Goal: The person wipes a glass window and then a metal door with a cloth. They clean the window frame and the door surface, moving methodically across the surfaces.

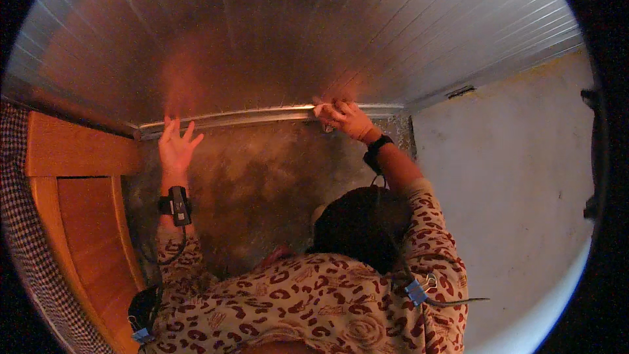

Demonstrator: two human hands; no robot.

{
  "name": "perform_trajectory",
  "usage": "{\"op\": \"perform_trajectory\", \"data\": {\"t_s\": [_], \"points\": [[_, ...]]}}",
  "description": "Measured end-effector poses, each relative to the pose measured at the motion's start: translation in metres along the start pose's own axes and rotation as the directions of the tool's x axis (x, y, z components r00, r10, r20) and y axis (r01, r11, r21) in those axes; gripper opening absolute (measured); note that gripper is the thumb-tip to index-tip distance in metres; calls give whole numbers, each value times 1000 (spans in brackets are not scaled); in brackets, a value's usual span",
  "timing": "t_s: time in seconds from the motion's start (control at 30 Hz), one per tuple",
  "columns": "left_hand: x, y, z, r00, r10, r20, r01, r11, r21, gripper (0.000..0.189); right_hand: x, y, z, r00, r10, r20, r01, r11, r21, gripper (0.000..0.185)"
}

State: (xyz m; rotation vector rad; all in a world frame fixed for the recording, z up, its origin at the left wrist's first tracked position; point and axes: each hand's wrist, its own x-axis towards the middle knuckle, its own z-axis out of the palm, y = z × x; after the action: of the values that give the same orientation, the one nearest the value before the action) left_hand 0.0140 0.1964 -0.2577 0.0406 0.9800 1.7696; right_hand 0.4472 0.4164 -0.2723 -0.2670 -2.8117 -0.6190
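Near the left end of a metal bottom track (245, 117), my left hand (178, 147) has its fingers spread, the tips at or near the foot of the ribbed panel wall (275, 44). Nothing shows in its palm. My right hand (346, 118) is at the track farther right, fingers bent around a small pale crumpled thing, perhaps a cloth or tissue (322, 112). Its fingertips are partly blurred against the wall. Both wrists wear black strapped devices with cables. Reddish reflections of the hands show on the wall.
An orange wooden panelled furniture piece (88, 206) stands at the left, with checked fabric (44, 255) beyond it. A pale wall (506, 196) rises on the right. Stained concrete floor (245, 177) lies below the track. Blue binder clips (416, 292) hold cables on the patterned shirt.
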Motion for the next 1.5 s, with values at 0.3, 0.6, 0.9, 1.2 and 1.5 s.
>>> {"op": "perform_trajectory", "data": {"t_s": [0.3, 0.6, 0.9, 1.2, 1.5], "points": [[1, 1, 1, 999, -4, -45, 3, 1000, -5, 83, 67, 136, -207, 773, 254, -581, -285, 958, 39, 39], [-2, 4, 7, 999, 0, -45, 1, 1000, 31, 85, 88, 141, -197, 407, 255, -877, -439, 897, 57, 29], [-8, 6, 7, 999, -12, -35, 16, 993, 115, 80, -52, 21, 7, 972, 234, 12, -234, 972, -14, 54], [-7, 7, 9, 1000, -20, -13, 22, 991, 129, 84, -5, 82, -114, 609, 793, -15, -491, 392, 778, 9], [-8, 7, 6, 1000, -16, 2, 16, 989, 149, 84, 91, 165, -245, 569, 436, -697, 171, 766, 620, 22]]}}
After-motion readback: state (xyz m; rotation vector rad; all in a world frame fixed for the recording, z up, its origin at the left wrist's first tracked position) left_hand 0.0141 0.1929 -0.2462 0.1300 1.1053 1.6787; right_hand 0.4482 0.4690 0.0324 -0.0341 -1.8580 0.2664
